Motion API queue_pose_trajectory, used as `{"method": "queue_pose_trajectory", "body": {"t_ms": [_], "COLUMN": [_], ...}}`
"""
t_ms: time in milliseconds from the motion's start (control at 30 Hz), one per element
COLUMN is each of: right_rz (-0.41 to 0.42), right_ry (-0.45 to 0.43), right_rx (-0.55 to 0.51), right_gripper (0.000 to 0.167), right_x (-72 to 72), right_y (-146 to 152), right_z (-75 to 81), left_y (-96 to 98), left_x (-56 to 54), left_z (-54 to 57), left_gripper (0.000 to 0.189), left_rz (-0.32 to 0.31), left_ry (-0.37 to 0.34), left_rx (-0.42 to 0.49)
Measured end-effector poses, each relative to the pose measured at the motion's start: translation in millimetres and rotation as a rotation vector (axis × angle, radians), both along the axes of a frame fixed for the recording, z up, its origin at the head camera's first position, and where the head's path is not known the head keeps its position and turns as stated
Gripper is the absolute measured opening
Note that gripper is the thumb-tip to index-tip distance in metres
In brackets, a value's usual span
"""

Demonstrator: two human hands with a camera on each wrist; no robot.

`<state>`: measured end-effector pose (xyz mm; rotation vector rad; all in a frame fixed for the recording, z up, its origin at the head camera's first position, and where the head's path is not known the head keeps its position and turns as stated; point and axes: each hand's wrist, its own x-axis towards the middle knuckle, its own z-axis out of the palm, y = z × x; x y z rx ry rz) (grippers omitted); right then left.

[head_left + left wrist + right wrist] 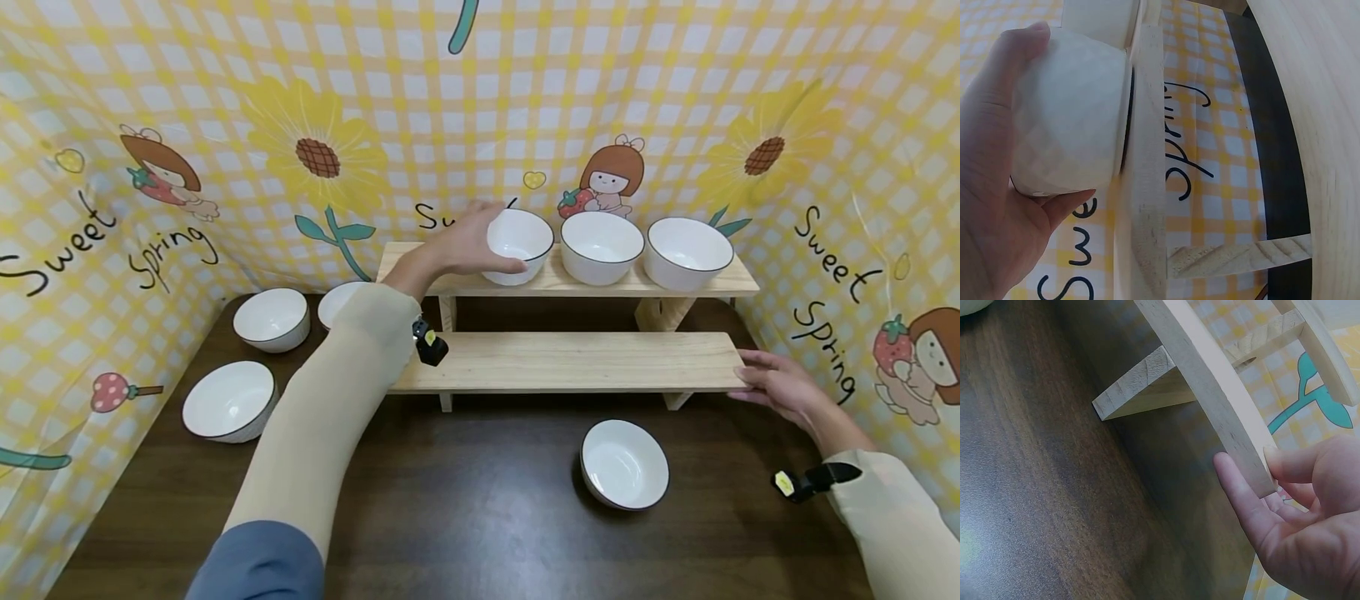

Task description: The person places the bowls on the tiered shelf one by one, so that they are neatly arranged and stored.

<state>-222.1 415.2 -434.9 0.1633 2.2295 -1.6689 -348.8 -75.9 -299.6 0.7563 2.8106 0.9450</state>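
My left hand [467, 243] grips a white bowl [522, 237] with a dark rim at the left of a row of three on the upper wooden board [738, 279]. In the left wrist view, thumb and fingers spread around the faceted side of that bowl [1072, 119], which stands at the board's edge. Beside it are a middle bowl [602, 246] and a right bowl [688, 252]. My right hand [783, 385] holds the right end of the lower board [562, 362]; in the right wrist view its thumb and fingers pinch that end [1260, 478].
Another white bowl [624, 465] sits on the dark table [465, 517] in front of the shelf. At the left are two more bowls, one behind [272, 319] and one nearer [231, 402], plus one [341, 302] partly hidden by my left arm. Checked cloth [480, 108] surrounds the table's back and sides.
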Motion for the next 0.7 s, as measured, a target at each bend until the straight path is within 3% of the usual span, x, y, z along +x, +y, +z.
{"method": "queue_pose_trajectory", "body": {"t_ms": [700], "right_rz": [-0.005], "right_ry": [-0.001], "right_rx": [0.004], "right_gripper": [0.064], "right_x": [-0.5], "right_y": [0.6], "right_z": [-0.9], "left_y": [6.7], "left_x": [-8.8], "left_z": [-3.2], "left_gripper": [0.118], "left_rz": [0.030], "left_ry": [-0.005], "left_rx": [-0.028]}}
